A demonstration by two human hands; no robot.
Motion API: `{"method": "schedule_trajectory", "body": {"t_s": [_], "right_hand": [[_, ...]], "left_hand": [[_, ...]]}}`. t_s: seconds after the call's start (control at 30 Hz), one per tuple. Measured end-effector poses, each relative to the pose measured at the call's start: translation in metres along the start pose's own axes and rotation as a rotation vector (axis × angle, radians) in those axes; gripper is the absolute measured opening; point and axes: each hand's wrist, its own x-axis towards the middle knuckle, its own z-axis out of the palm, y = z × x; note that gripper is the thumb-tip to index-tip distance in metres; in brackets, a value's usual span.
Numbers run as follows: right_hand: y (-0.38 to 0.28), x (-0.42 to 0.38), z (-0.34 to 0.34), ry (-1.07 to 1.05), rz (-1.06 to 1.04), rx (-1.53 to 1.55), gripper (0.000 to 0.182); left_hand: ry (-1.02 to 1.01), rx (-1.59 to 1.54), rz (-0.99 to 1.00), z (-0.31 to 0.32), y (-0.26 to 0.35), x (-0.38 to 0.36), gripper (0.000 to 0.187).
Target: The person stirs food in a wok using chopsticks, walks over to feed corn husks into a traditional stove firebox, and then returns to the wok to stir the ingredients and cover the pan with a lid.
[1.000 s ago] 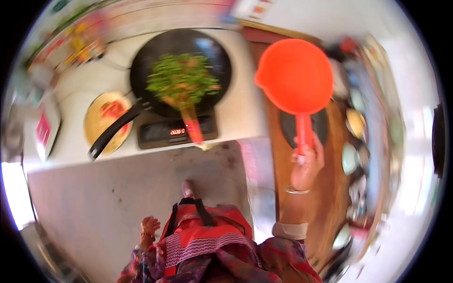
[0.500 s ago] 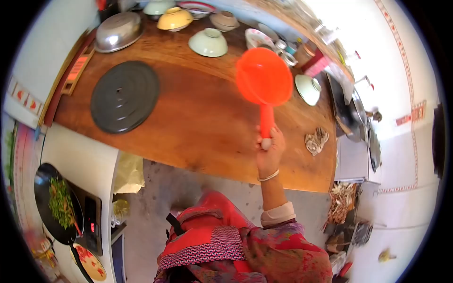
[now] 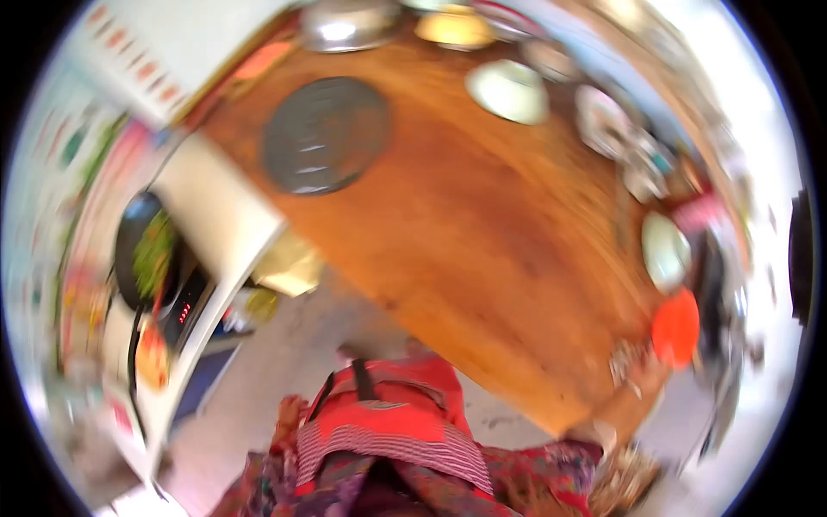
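At the right end of the wooden table, my right hand (image 3: 646, 370) is closed on an orange-red plastic water dipper (image 3: 676, 329). Its round bowl shows beyond my fingers; the handle is hidden by the hand and blur. A crumpled cloth (image 3: 624, 358) lies on the table right beside this hand, and an upturned pale green bowl (image 3: 665, 252) is just behind the dipper. Down at the side of the red apron (image 3: 405, 418) hangs my left hand (image 3: 289, 418), with its fingers too smeared to read.
A dark round lid (image 3: 326, 135) lies on the table (image 3: 465, 233). Bowls, including a yellow one (image 3: 455, 28), and a metal basin (image 3: 349, 24) line the back. On the left counter, a wok (image 3: 133, 246) of greens (image 3: 153, 257) stands on a cooker (image 3: 191, 308).
My right hand has carried the dipper from above the table's middle to its right end. The view has turned, and my left hand has come into sight by the apron.
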Motion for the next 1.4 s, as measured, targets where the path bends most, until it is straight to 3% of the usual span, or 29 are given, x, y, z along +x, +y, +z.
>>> {"method": "schedule_trajectory", "body": {"t_s": [0.2, 0.33, 0.5, 0.57, 0.63, 0.67, 0.77, 0.83, 0.87, 0.9, 0.93, 1.03, 1.1, 1.13, 1.23, 1.4], "right_hand": [[0.06, 0.056, 0.007, 0.002, 0.055, -0.198, 0.024], [0.085, 0.051, 0.031, 0.033, -0.002, -0.292, 0.023], [0.11, 0.012, 0.082, -0.057, -0.067, -0.358, 0.022], [0.127, -0.018, 0.111, -0.209, -0.056, -0.353, 0.021], [0.154, -0.06, 0.151, -0.435, -0.011, -0.346, 0.021], [0.163, -0.111, 0.195, -0.491, -0.054, -0.45, 0.03], [0.207, -0.246, 0.317, -0.928, -0.019, -0.663, 0.042], [0.253, -0.307, 0.364, -1.375, -0.243, -0.731, 0.047], [0.269, -0.342, 0.392, -1.573, -0.303, -0.673, 0.052], [0.281, -0.38, 0.416, -1.648, -0.539, -0.691, 0.054], [0.292, -0.417, 0.438, -1.713, -0.782, -0.703, 0.055], [0.322, -0.491, 0.478, -1.806, -0.946, -0.732, 0.061], [0.333, -0.525, 0.496, -1.855, -1.077, -0.674, 0.053], [0.343, -0.534, 0.501, -1.86, -1.077, -0.684, 0.053], [0.367, -0.553, 0.511, -1.942, -0.845, -0.39, 0.028], [0.362, -0.559, 0.547, -1.964, -0.725, -0.348, 0.025]], "left_hand": [[0.285, -0.024, -0.044, 0.032, 0.015, -0.048, 0.029], [0.344, 0.206, 0.092, 0.035, -0.023, -0.038, 0.03], [0.333, 0.123, 0.084, 0.02, -0.04, -0.036, 0.031], [0.33, 0.083, 0.08, 0.007, -0.05, -0.028, 0.031], [0.298, -0.151, 0.07, -0.01, -0.064, -0.016, 0.028], [0.296, -0.164, 0.072, -0.022, -0.072, -0.008, 0.028], [0.329, -0.033, 0.078, -0.057, -0.095, 0.004, 0.024], [0.26, -0.401, 0.037, -0.087, -0.076, -0.023, 0.022], [0.249, -0.409, 0.024, -0.1, -0.075, -0.033, 0.022], [0.291, -0.488, -0.01, -0.112, -0.073, -0.039, 0.023], [0.332, -0.566, -0.045, -0.125, -0.073, -0.043, 0.024], [0.38, -0.708, -0.06, -0.16, -0.082, -0.052, 0.025], [0.406, -0.763, -0.055, -0.179, -0.091, -0.054, 0.027], [0.44, -0.819, -0.044, -0.185, -0.096, -0.056, 0.028], [0.498, -0.892, -0.048, -0.197, -0.102, -0.061, 0.029], [0.559, -0.952, -0.086, -0.193, -0.103, -0.055, 0.03]]}}
